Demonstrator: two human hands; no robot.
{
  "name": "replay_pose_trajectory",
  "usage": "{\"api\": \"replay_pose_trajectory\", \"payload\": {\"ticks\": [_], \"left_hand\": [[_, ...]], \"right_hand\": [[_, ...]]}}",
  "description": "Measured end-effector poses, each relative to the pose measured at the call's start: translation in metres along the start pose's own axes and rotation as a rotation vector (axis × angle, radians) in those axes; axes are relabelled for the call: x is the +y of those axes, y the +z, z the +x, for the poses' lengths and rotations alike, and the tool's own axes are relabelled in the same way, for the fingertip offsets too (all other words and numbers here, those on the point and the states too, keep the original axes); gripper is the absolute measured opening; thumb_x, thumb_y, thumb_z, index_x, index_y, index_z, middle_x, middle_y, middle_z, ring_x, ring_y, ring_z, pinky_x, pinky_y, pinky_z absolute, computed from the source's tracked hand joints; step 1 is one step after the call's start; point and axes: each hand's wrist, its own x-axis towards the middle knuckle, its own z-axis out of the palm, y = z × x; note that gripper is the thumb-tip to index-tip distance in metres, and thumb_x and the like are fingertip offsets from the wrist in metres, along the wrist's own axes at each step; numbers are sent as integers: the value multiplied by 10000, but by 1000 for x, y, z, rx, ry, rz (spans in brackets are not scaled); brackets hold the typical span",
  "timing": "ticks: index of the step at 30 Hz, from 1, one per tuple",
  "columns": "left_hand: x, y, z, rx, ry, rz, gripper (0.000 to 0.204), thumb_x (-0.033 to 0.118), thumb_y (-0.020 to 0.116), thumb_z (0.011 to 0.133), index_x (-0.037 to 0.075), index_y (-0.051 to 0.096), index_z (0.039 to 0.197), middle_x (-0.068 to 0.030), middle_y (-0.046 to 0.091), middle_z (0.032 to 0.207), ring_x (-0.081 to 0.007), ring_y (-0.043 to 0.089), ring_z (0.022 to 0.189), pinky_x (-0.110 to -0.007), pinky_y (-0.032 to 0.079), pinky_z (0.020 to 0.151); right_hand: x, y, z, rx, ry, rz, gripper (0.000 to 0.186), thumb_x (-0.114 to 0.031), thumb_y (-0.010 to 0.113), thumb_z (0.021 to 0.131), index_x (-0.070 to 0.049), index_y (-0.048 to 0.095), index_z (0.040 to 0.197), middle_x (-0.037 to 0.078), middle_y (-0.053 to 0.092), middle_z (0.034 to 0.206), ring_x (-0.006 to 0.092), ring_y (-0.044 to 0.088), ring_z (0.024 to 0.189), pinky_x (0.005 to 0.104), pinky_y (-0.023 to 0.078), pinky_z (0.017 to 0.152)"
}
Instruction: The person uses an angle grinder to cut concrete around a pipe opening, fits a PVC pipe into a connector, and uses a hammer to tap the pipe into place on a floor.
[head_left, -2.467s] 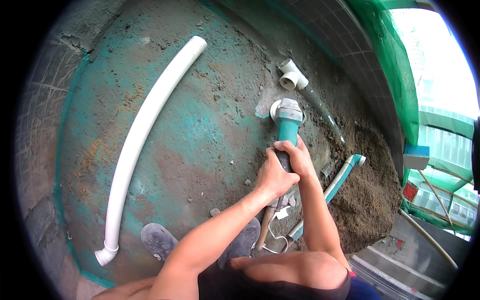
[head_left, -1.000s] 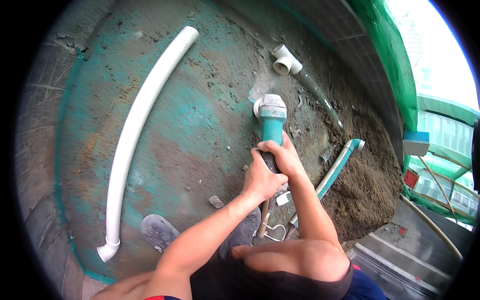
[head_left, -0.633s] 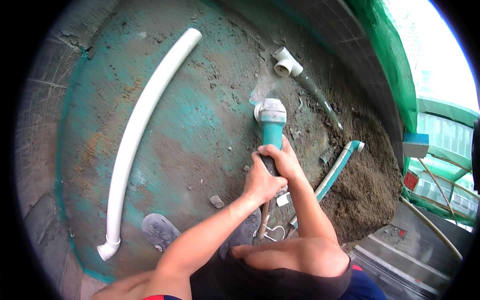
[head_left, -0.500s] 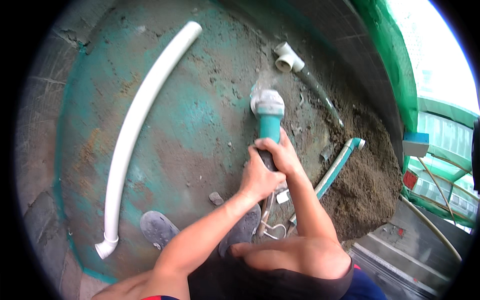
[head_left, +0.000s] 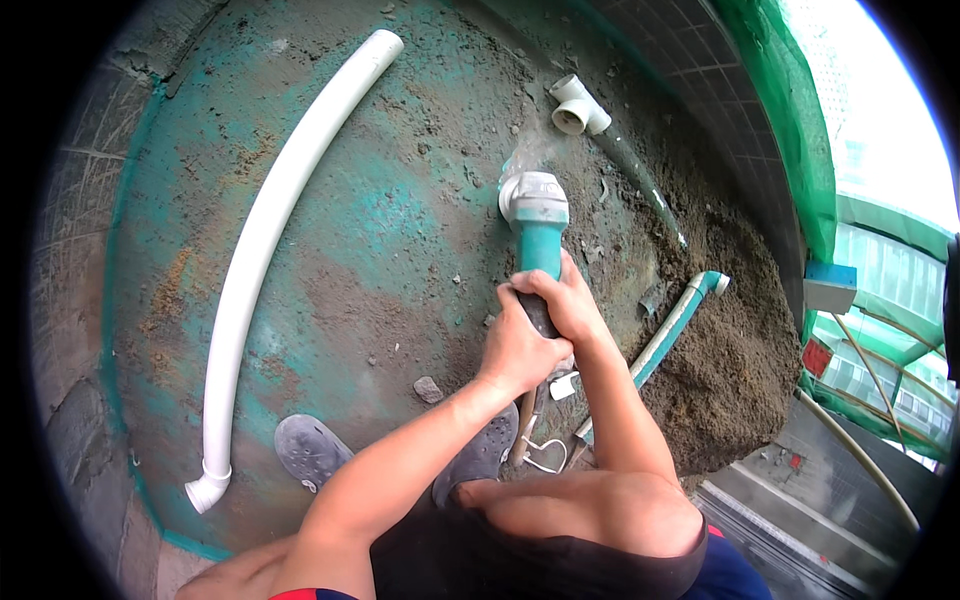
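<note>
At the twelve o'clock end of our reach, the grinder [head_left: 541, 250] lies out in front of us, teal body above its dark grip, metal head [head_left: 538, 195] pointing to twelve and the back of the grip to six. Our left hand [head_left: 515, 350] is wrapped around the rear of the grip; our right hand [head_left: 566, 302] closes over it just ahead, toward one o'clock, thumb lying across the top. The fingers are curled around the handle on both hands, but the left hand's lie mostly underneath, so we cannot tell whether they press together there.

Over the last couple of seconds the head has come toward nine o'clock and a little back to us; since then it has shifted only slightly. The white disc [head_left: 508, 202] now sits just below the pale patch [head_left: 528, 155] on the floor, where a haze of dust has appeared. For the work in hand, we take that to mean the disc is turning and grinding there, though its contact edge is hidden.

From the head, the white tee fitting [head_left: 583, 108] lies at one o'clock, the long white pipe [head_left: 258, 245] at nine, and the green-and-white pipe [head_left: 672, 328] at four, beside the sand heap [head_left: 735, 380].
</note>
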Motion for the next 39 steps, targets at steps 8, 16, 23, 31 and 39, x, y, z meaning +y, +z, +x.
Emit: {"api": "replay_pose_trajectory", "payload": {"ticks": [8, 16, 23, 31, 39], "left_hand": [[4, -5, -1, -5, 33, -13, 854, 187, 850, 643, -65, 356, 1292, -269, 647, 1115, -417, 691, 1035, -458, 556, 892], [-6, 3, 5, -21, 33, -8, 899, 192, 844, 641, -47, 325, 1335, -277, 650, 1128, -405, 698, 1041, -458, 561, 903], [-2, 0, 14, -57, -2, -17, 882, 196, 851, 636, -54, 338, 1310, -263, 651, 1104, -395, 697, 1020, -442, 562, 883], [2, -3, 4, -20, -52, -63, 905, 199, 855, 648, -64, 338, 1343, -285, 630, 1161, -404, 676, 1084, -457, 541, 926], [-12, 11, 1, -13, 71, -45, 899, 181, 856, 641, -60, 331, 1330, -262, 631, 1128, -401, 676, 1074, -444, 540, 925]], "right_hand": [[-10, 1, -4, -1, 9, 65, 510, -203, 762, 809, 47, 524, 1185, 85, 646, 962, 136, 639, 861, 311, 545, 791], [-7, -1, -5, 65, 21, -25, 494, -243, 771, 795, 20, 546, 1148, 66, 634, 937, 155, 618, 847, 329, 529, 780], [-2, -4, 9, 31, -1, 14, 415, -206, 757, 818, 10, 545, 1100, 56, 633, 900, 140, 611, 799, 326, 533, 761], [1, -1, 0, 16, 3, 3, 513, -225, 773, 806, 32, 527, 1176, 66, 626, 958, 151, 616, 857, 324, 532, 794], [-1, -7, -10, 44, -12, -16, 579, -253, 781, 794, 29, 512, 1222, 74, 625, 975, 158, 617, 867, 329, 532, 807]]}}
